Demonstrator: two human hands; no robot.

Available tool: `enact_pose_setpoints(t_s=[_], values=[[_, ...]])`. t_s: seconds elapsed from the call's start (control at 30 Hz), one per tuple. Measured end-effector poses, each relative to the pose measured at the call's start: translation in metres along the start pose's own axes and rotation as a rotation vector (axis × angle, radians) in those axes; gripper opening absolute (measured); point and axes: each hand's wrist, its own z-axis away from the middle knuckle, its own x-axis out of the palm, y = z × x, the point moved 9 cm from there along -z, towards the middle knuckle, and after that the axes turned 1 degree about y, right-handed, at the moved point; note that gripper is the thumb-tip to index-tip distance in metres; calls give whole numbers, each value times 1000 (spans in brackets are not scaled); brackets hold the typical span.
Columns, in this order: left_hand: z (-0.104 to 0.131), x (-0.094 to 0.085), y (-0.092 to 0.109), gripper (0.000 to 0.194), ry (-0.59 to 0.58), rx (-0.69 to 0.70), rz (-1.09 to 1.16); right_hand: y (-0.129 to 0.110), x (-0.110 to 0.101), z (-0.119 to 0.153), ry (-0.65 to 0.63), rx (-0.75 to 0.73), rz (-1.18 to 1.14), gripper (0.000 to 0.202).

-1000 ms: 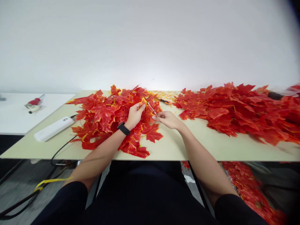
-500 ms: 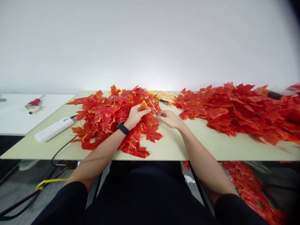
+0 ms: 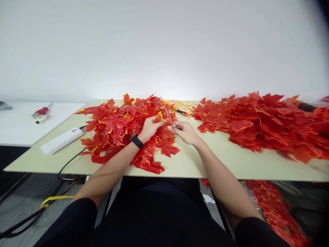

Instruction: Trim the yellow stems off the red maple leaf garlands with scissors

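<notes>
My left hand (image 3: 150, 129), with a black watch (image 3: 136, 141) on its wrist, pinches an artificial maple leaf (image 3: 159, 117), red with a yellow edge, between thumb and fingers. Around and under that hand spreads a loose heap of red maple leaves (image 3: 115, 125). Just to the right, my right hand (image 3: 185, 132) is closed on a slim, shiny metal tool (image 3: 168, 115) whose far end points up and left, close beside the pinched leaf. Whether the tool is tweezers or scissors I cannot make out.
A larger pile of red leaves (image 3: 264, 121) covers the table's right side. Orange-and-black handled pliers (image 3: 182, 112) lie behind my hands near yellow scraps (image 3: 177, 103). A white power bank (image 3: 63, 140) with a black cable lies left. More red leaves (image 3: 272, 202) are below the table.
The metal tool has tilted slightly more upright in my right hand. My left hand stays on the leaf. The view has shifted a little.
</notes>
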Motion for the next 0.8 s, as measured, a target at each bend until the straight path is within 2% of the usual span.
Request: enact_pose_setpoints(t_s=[0.13, 0.4, 0.63, 0.8], values=[[-2, 0, -2, 46, -13, 7, 10, 8, 8, -2, -28, 43, 10, 63], [0, 3, -1, 41, -32, -9, 17, 19, 1, -6, 39, 79, 17, 67], [0, 3, 0, 34, -31, -3, 22, 16, -2, -6, 51, 88, 80, 67], [1, 4, 0, 37, -44, -4, 28, 13, -3, -7, 63, 61, 84, 68]])
